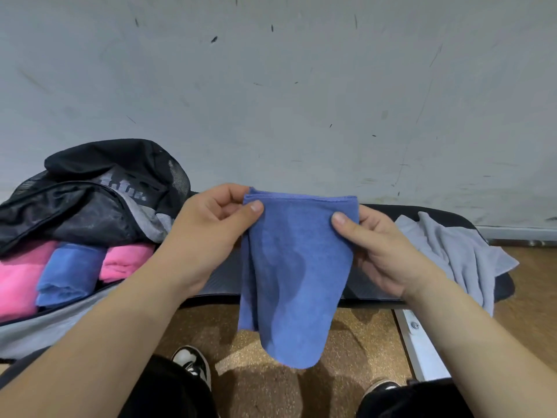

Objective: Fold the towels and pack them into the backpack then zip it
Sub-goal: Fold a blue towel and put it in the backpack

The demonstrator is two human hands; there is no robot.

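Blue towel (297,267): held up in mid-air betw. both hands, in front of the bench (376,289); folded in layers, stitched edges along the top, rest hangs toward the floor (229,327) w/ a rounded lower end
L hand (211,227): grasps the top-left corner; thumb (256,206) on the near face, fingers curled behind the cloth
R hand (379,251): grasps the top-right corner; thumb on the near face, other fingers behind the cloth, mostly hidden
Backpack (99,188): lies on the bench at left; black mesh flap thrown back, main compartment open, grey lining shows
Inside pack: folded blue towel (70,273) betw. two pink towels (126,260); side by side, touching
Grey towel (452,248): crumpled on the right end of the bench; not folded; part hangs over the front edge; well apart from the pack
Bench: dark padded top; white metal leg (419,342) at lower right
Floor: brown, speckled; two black-and-white shoes (193,363) at the bottom
Wall (301,86): pale, scuffed w/ dark marks
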